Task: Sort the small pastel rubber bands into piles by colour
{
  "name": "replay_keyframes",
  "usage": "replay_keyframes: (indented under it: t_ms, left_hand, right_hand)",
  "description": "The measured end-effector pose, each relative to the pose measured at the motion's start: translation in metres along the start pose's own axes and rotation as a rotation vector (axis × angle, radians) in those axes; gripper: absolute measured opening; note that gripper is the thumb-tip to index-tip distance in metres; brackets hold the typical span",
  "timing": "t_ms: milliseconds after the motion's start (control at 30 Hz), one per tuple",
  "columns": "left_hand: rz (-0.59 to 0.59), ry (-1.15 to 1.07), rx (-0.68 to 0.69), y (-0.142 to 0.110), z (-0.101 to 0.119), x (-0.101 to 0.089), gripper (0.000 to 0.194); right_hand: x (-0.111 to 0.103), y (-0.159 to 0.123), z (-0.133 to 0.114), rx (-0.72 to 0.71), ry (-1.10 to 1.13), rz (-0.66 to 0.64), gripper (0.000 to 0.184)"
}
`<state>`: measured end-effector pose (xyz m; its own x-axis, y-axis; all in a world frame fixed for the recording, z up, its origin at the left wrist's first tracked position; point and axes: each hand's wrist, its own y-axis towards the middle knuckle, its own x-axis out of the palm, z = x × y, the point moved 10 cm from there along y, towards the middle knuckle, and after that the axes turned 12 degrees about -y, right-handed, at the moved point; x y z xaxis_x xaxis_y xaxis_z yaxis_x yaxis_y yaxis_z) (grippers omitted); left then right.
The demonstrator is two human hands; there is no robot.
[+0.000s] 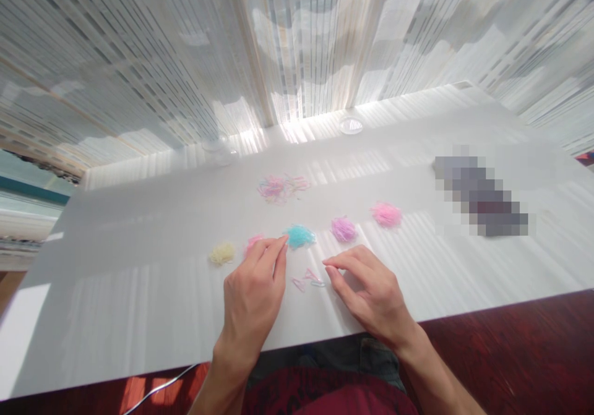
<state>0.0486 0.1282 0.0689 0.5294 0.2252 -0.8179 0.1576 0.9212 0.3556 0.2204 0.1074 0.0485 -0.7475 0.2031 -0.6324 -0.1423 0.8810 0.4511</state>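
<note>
My left hand (255, 285) is closed in a pinch, its fingertips at the left edge of a pile of small slim turquoise pieces (301, 235). It partly covers a pink pile (253, 243). My right hand (364, 282) also pinches, thumb and index fingertip nearly together; anything between them is too small to make out. Between the hands lie a few loose pieces (312, 274), pink and pale blue, looking like tiny clips. A purple pile (344, 229) sits beyond my right hand, with a brighter pink pile (387, 214) to its right. Left of my left hand is a pale yellow pile (221, 253).
Farther back on the white table (148, 260) lies a mixed-colour heap (281, 188). A clear round dish (351, 125) and another clear item (226, 156) stand near the striped curtain (297, 44). A blurred-out dark object (482, 195) is at the right.
</note>
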Motion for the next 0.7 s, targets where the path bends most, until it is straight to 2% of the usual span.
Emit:
replay_keyframes:
  t_ms: [167, 233, 367, 533, 700]
  left_hand:
    - [-0.23, -0.115, 0.0, -0.03, -0.007, 0.012, 0.023]
    - [-0.272, -0.137, -0.009, -0.036, -0.01, 0.014, 0.02]
    - [-0.279, -0.186, -0.008, -0.039, -0.013, 0.018, 0.014]
    - [-0.226, -0.267, 0.023, -0.039, -0.009, 0.019, 0.013]
    - [-0.177, -0.385, 0.066, -0.04, -0.003, 0.014, 0.013]
  right_hand:
    - [0.004, -0.001, -0.004, -0.035, -0.034, -0.023, 0.009]
    - [0.005, -0.001, -0.006, -0.048, -0.051, -0.03, 0.009]
    - [0.006, -0.001, -0.008, -0.072, -0.083, -0.028, 0.009]
    - [0.008, -0.002, -0.012, -0.096, -0.074, -0.031, 0.009]
    - [0.017, -0.004, -0.019, -0.15, -0.078, -0.107, 0.013]
